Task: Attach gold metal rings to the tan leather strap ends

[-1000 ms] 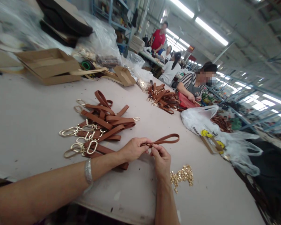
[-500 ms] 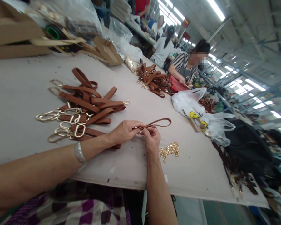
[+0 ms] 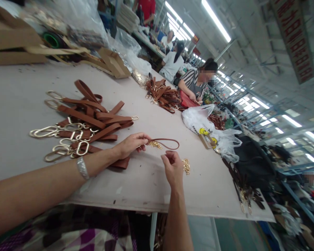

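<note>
My left hand (image 3: 133,144) is closed on a thin brown leather strap (image 3: 170,139), whose loop sticks out to the right above the table. Small gold metal pieces (image 3: 155,144) show beside and under the loop, close to the left fingertips. Just below the loop's end and apart from it is my right hand (image 3: 173,165), its thumb and fingers curled together; whatever they may hold is too small to make out. A second cluster of gold pieces (image 3: 186,166) lies right of that hand, partly hidden by it.
Brown straps with gold clasps (image 3: 94,118) lie heaped at left. Another strap pile (image 3: 163,92) is farther back, near a person in a striped top (image 3: 189,82). A white plastic bag (image 3: 197,120), small box (image 3: 207,141) and dark straps (image 3: 242,188) stand at right.
My right hand has let go of the strap and moved down and right, towards the gold pieces. The left hand still grips the strap. The view has turned slightly right.
</note>
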Tool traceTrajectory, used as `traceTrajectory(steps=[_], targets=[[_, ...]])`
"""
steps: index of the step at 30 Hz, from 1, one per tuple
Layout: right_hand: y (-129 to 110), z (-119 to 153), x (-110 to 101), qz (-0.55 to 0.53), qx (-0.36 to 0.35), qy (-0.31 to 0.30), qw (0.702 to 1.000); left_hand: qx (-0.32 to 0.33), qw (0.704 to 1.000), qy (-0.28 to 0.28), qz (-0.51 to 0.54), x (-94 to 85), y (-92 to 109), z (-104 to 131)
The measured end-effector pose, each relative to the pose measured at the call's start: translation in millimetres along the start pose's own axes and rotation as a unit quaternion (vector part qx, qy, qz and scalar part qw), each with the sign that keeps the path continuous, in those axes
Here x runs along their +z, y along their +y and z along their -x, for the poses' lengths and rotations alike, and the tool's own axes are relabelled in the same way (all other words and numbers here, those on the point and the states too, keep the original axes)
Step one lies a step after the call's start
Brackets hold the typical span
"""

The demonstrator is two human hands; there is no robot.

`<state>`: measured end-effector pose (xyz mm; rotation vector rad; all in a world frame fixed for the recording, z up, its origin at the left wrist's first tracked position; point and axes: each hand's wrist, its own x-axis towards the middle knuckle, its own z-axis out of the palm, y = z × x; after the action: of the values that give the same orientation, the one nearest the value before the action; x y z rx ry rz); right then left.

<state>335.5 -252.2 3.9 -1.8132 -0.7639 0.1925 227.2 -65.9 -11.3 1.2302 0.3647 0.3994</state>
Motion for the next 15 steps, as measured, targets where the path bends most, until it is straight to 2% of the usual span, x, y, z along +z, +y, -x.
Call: traceTrajectory(steps=[3,6,8,10,15], targets=[[9,24,-49,0.171,0.026,0.023,0.985,-0.017,1.000,0.004,0.016,-0.1,-2,-3],[25,48,-80,0.305,0.034,0.005,0.952,-0.020,1.000,0.006,0.024,0.9,-2,-2],[39,60,-86,0.332,0.006,-0.012,0.943,-0.027,1.000,0.001,0.016,1.4,0,0],[57,67,-83,0.336,-0.037,-0.021,0.941,-0.041,0.999,-0.015,0.003,1.4,0,2],[105,58,-68,0.377,-0.187,0.083,0.903,-0.048,0.997,-0.047,-0.028,-2.6,-13,-4]])
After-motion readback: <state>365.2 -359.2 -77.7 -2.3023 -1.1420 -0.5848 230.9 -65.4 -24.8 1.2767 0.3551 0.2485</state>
